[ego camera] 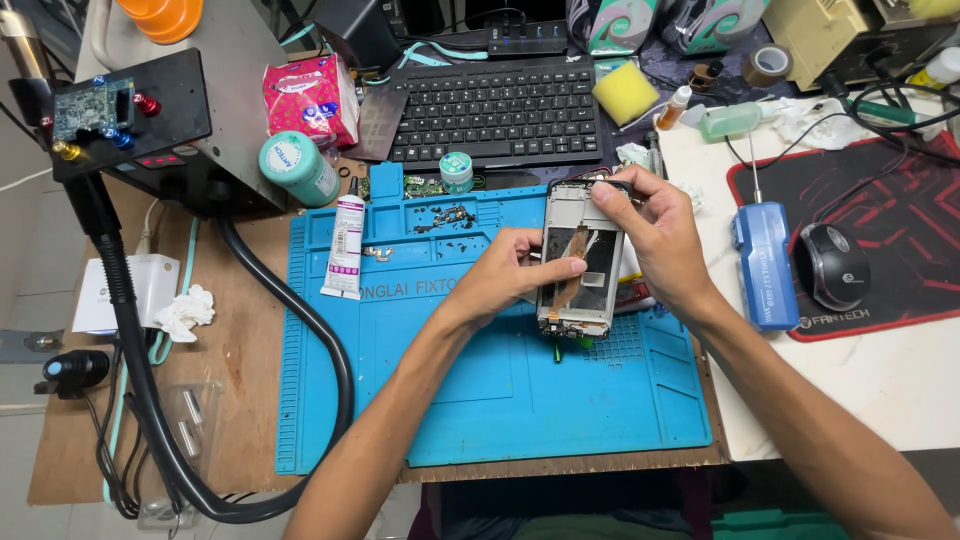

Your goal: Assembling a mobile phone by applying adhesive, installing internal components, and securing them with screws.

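Both my hands hold an opened phone frame [580,262] upright over the blue repair mat [500,390]. The frame is grey and hollow, with a brown flex strip and circuit parts showing inside. My left hand [510,272] grips its left edge, thumb lying across the middle. Around its top right corner curls my right hand [655,232], fingertips pinching near the top edge. Small screws and loose bits [450,217] lie on the mat behind the phone.
A white glue tube [346,245] lies on the mat's left part. Behind are a black keyboard [497,108], a teal round tub [298,168] and a pink packet [308,98]. To the right lie a blue tool case [765,262] and a black mouse [830,265]. A black hose [330,340] curves at left.
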